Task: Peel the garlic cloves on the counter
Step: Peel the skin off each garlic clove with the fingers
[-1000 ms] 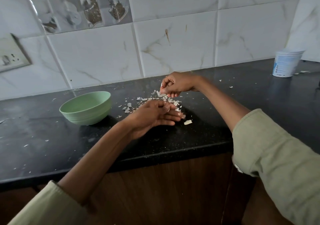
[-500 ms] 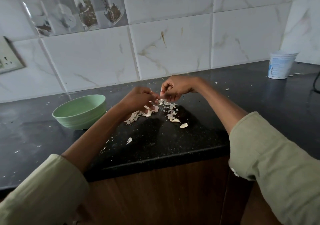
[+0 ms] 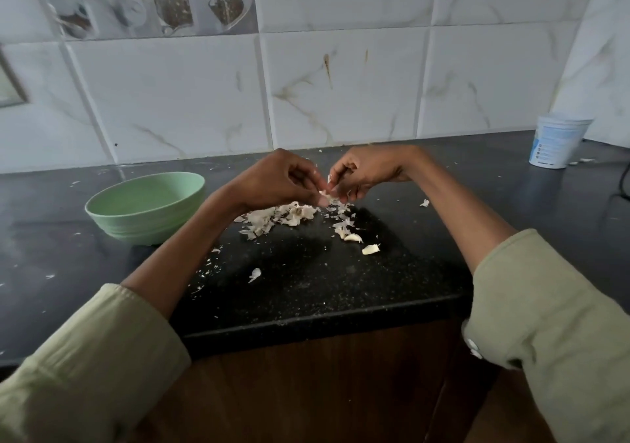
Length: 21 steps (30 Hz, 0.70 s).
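My left hand [image 3: 276,181] and my right hand [image 3: 365,172] meet fingertip to fingertip just above the black counter [image 3: 306,279]. Between them both pinch a small pale garlic clove [image 3: 326,196], mostly hidden by the fingers. Under the hands lies a heap of papery garlic skins [image 3: 272,218]. Two loose cloves rest nearer me: one garlic clove [image 3: 353,237] and another clove [image 3: 371,249] beside it. A single skin flake [image 3: 254,274] lies closer to the counter's front edge.
A pale green bowl [image 3: 102,209] stands on the counter left of my left hand. A white plastic cup [image 3: 559,142] stands far right by the tiled wall [image 3: 341,85]. Small skin bits are scattered over the counter. The counter edge runs just below my forearms.
My left hand has lifted off the counter and moved up to the right hand, joining it on the clove. The view has shifted slightly left and downward.
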Tool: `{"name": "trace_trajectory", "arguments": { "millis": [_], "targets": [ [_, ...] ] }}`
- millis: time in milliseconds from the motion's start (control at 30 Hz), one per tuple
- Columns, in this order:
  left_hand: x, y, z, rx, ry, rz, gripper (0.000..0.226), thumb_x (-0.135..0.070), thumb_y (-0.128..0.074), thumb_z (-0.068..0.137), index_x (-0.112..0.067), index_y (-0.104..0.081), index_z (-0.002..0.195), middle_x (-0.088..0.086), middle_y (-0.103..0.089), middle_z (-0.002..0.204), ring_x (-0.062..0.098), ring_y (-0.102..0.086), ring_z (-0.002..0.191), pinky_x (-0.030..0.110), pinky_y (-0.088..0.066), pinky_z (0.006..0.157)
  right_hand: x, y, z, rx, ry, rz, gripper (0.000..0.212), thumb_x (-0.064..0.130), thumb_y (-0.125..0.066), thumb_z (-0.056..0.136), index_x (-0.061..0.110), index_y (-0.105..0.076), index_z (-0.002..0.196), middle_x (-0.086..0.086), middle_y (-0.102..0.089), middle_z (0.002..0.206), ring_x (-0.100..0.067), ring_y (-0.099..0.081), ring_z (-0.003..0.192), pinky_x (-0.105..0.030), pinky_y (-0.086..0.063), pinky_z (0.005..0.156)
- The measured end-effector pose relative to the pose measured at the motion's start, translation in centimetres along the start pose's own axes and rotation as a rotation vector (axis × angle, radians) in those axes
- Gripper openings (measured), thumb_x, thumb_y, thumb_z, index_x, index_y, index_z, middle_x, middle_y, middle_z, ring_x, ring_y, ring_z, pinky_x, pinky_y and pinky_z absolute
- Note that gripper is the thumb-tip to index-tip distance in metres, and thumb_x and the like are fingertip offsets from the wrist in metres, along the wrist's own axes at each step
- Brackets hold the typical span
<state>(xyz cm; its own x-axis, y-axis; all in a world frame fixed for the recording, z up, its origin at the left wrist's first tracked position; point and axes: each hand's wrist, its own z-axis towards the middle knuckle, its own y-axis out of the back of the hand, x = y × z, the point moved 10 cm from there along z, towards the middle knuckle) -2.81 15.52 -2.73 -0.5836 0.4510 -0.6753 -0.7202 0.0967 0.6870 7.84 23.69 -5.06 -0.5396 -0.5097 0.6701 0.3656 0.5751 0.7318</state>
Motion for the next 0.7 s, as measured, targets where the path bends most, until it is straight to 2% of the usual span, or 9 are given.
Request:
{"name": "trace_trajectory", "arguments": {
  "millis": [167,300,367,467,500,600,700],
  "targets": [
    [0.0,-2.9,-1.0,0.320,0.045,0.154,0.028,-0.025,-0.089,0.081,-0.019,-0.083,0.108,-0.002,-0.081,0.096,0.009,-0.070,0.083,0.023,-0.050,0.083,0.6,-1.7,-1.3,0.187,-0.006,0.066,0.016,0.011,-0.075,0.095,0.008,-0.075,0.110,-0.007,-0.074,0.095,-0.015,-0.067,0.085,-0.024,-0.056,0.079],
    [0.4,-2.7,-1.6,0.386,0.091,0.099,0.032,-0.018,-0.090,0.081,-0.018,-0.081,0.112,0.004,-0.081,0.096,0.016,-0.073,0.088,0.021,-0.050,0.084,1.1,-2.9,-1.7,0.282,-0.003,0.005,0.021,0.012,-0.080,0.090,0.005,-0.076,0.109,-0.011,-0.073,0.097,-0.014,-0.066,0.085,-0.025,-0.054,0.079],
    [0.4,-2.0,-1.6,0.346,0.086,0.046,0.028,-0.016,-0.088,0.084,-0.012,-0.081,0.111,0.008,-0.081,0.096,0.024,-0.072,0.086,0.028,-0.050,0.082,1.3,-3.0,-1.8,0.294,0.002,0.008,0.021,0.012,-0.081,0.089,0.006,-0.077,0.109,-0.013,-0.072,0.099,-0.015,-0.065,0.086,-0.027,-0.053,0.080],
    [0.0,-0.5,-1.1,0.201,0.051,0.057,0.017,-0.020,-0.082,0.090,-0.006,-0.081,0.100,0.009,-0.080,0.088,0.014,-0.057,0.062,0.018,-0.041,0.056,2.0,-3.2,-1.8,0.309,0.025,0.033,0.027,0.014,-0.080,0.089,0.003,-0.077,0.114,-0.018,-0.071,0.102,-0.018,-0.065,0.088,-0.026,-0.054,0.081],
    [-0.2,0.0,-0.9,0.137,0.038,0.061,0.019,-0.023,-0.079,0.093,-0.004,-0.080,0.095,0.008,-0.080,0.083,0.011,-0.055,0.057,0.015,-0.038,0.052,2.2,-3.3,-1.8,0.320,0.031,0.040,0.028,0.013,-0.078,0.091,0.003,-0.076,0.117,-0.018,-0.071,0.103,-0.019,-0.066,0.089,-0.025,-0.055,0.081],
    [-0.3,1.0,-0.5,-0.020,0.016,0.083,0.037,-0.038,-0.070,0.100,-0.005,-0.079,0.086,0.005,-0.076,0.072,0.006,-0.057,0.054,0.012,-0.041,0.053,2.4,-3.7,-2.0,0.362,0.031,0.045,0.028,0.012,-0.070,0.098,0.003,-0.073,0.125,-0.017,-0.073,0.106,-0.021,-0.066,0.095,-0.025,-0.057,0.085],
    [0.2,1.1,-0.2,-0.096,0.015,0.137,0.041,-0.045,-0.065,0.102,-0.011,-0.080,0.084,0.004,-0.076,0.072,0.007,-0.060,0.055,0.014,-0.046,0.056,2.4,-3.5,-2.0,0.353,0.036,0.049,0.028,0.009,-0.067,0.101,0.001,-0.071,0.127,-0.017,-0.074,0.108,-0.020,-0.069,0.097,-0.026,-0.058,0.088]
  ]
}}
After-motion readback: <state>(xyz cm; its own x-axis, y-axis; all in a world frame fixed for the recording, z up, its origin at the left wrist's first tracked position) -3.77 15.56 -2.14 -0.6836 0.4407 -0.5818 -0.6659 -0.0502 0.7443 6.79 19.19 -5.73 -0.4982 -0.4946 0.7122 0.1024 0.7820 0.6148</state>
